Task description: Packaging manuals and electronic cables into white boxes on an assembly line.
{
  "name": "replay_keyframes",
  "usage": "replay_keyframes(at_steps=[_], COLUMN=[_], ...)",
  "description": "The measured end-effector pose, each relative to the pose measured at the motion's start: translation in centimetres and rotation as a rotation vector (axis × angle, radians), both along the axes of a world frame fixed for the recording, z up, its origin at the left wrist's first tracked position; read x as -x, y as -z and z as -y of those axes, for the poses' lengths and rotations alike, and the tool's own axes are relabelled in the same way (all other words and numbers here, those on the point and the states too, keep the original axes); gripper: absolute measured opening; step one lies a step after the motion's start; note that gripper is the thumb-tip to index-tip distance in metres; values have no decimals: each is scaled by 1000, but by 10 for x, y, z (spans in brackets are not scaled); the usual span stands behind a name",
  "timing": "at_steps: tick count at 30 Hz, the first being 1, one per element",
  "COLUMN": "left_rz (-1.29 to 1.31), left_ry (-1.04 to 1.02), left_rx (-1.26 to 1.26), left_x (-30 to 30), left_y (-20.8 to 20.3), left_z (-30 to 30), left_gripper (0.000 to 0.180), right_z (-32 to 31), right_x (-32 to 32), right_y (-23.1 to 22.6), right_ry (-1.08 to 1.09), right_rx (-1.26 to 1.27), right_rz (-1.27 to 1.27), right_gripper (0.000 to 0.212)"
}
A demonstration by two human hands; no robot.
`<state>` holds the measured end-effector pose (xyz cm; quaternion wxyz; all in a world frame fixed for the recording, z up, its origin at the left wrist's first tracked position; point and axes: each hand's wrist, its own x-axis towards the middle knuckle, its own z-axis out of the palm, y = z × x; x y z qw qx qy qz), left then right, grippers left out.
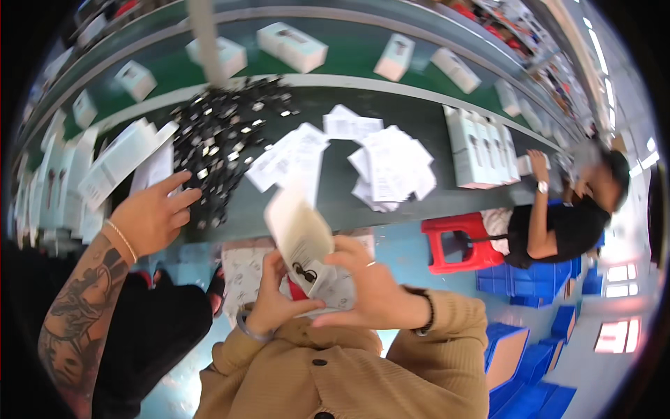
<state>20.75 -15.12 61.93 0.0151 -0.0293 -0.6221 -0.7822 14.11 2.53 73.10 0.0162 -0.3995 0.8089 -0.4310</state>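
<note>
Close to my body, in front of the table edge, I hold a small white carton [299,234] with its long flap standing up. A black shape [304,272] shows at its lower part; I cannot tell whether it is printed or a real piece. My left hand [274,302] grips the carton's lower left side, thumb across the front. My right hand [377,290] has its fingers on the right edge. Beyond them on the table lie printed white leaflets [289,157] and a thicker leaflet stack [394,167].
A heap of small black parts with silvery ends [223,140] covers the table's left. A co-worker's tattooed arm [91,300] reaches there by white cartons [122,164]. At right stand upright cartons [481,150], a red stool [457,244] and a seated person [558,227]. Cartons line a green belt [349,52].
</note>
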Motion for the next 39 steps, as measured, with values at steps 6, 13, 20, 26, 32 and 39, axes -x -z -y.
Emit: replay_keyframes(at_steps=[6,13,20,26,32,39], left_rz=[-177,-71,-6,-171,77,293], left_ry=[141,-157,-663,-1182,-1057,-719], left_rx=[265,384,925,1575,1972,1931], left_x=[19,1,-1,23,69,81], left_y=[-33,-19,-46,-69,-113,-115], left_z=[-24,36,107,201,255,287], left_gripper=[106,81,51,59,82,72], right_z=[-51,-206,-237,-114,-100,-100], right_x=[51,220,265,155,122,126], right_y=[-18,-53,-16,8,16,-4], right_ry=[490,1006,1217,81,90,37], right_rx=[116,-283,-842,-631,-636,-541], right_rz=[48,-228,-653,-518,-434,-336], right_gripper=[69,50,68,57,64,46])
